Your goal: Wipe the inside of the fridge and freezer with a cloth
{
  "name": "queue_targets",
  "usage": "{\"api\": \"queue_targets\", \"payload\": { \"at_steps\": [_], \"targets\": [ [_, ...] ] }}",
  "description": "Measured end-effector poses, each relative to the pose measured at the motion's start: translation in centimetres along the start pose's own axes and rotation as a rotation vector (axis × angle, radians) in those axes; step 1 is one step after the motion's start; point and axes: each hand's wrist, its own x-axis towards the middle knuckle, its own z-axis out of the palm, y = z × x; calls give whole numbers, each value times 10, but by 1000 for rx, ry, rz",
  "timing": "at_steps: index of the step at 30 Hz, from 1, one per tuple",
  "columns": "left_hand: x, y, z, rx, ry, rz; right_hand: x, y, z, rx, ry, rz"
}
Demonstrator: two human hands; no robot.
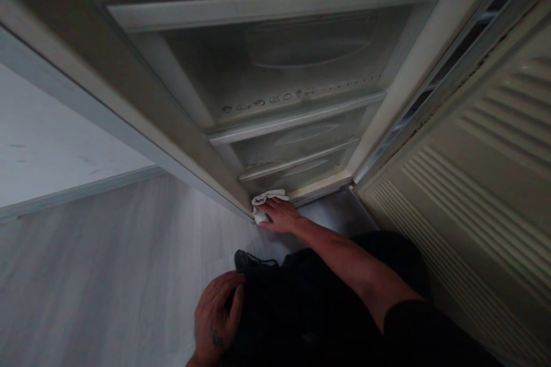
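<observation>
Now, from the head camera, we're looking steeply down at an open freezer (275,69) with its pale drawers stacked, the bottom drawer (297,169) sitting just above the floor (107,275). Down at the far end of the outstretched arm, the right hand (282,215) is on a white cloth (264,200), fingers pressed together and curled over it, holding it bunched against the lower left corner of the freezer frame, right where the frame meets the floor. Cloth touches both frame and floor, as far as I can tell. Nearer to us, the left hand (217,312) rests on the dark trousers (284,309) at the knee, fingers close together and draped loosely over the fabric, thumb set slightly apart. Off to the right, the ribbed inner face of the open door (486,183) fills that side. Far left, a pale wall (51,137) meets a skirting board (86,189).
</observation>
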Motion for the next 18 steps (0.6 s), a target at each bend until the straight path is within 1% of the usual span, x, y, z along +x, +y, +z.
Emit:
{"api": "queue_targets", "payload": {
  "at_steps": [4, 8, 16, 18],
  "targets": [
    [1, 1, -1, 3, 1, 6, 16, -7, -16, -126, 25, -125],
    [2, 1, -2, -1, 1, 17, 31, -18, -35, -157, 49, -184],
    [-2, -4, 0, 18, -28, 4, 50, -45, -65, -148, 228, -93],
    [-2, -4, 1, 16, -28, -1, 59, -51, -73, -122, 275, -39]
  ]
}}
